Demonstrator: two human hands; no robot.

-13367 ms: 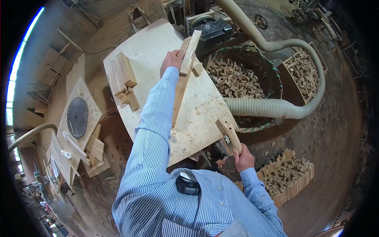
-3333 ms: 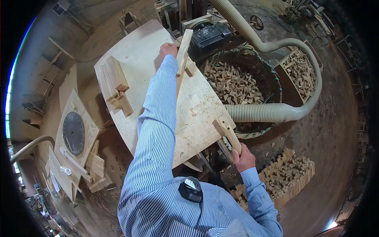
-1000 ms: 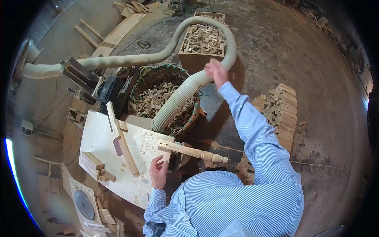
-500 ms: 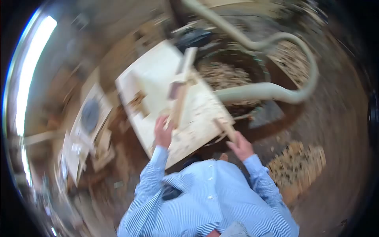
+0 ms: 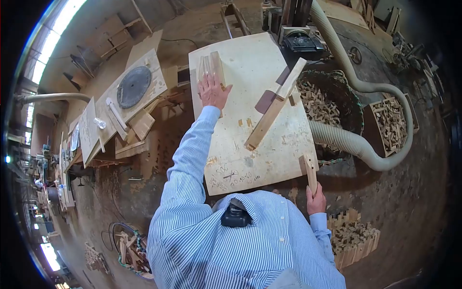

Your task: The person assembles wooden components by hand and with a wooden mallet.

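Left grip (image 5: 213, 91) lies spread flat on the blocks (image 5: 211, 65) at eleven o'clock, hiding their near ends. Right grip (image 5: 315, 200) wraps a stick (image 5: 310, 172) at the surface (image 5: 250, 159) edge, five o'clock; open room at six.

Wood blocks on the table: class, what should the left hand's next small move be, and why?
Probably close the left hand on one of the wood blocks and lift it: its open palm rests on the stack, gripping nothing, while the right hand holds the wooden handle.
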